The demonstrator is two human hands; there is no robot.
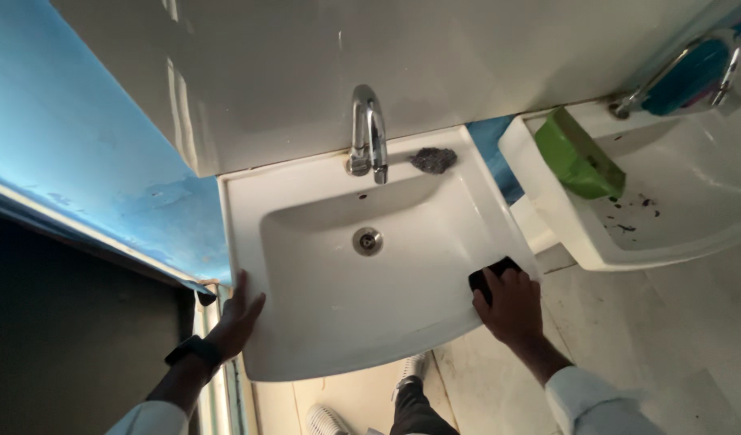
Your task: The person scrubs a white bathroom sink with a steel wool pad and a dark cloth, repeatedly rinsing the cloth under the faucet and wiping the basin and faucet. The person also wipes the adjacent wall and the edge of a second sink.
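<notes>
At lower left, your left hand [235, 318] lies flat, fingers together, on the left rim of the white sink [322, 322]. In the centre you see one chrome tap [368, 133], one drain [368, 241] and one grey scrubber [433, 159]. Right of centre, your right hand [511, 306] has its fingers clamped on one black sponge [489, 274] at the sink's right rim. At upper right there is a second sink [547, 201] with one green box [576, 157].
</notes>
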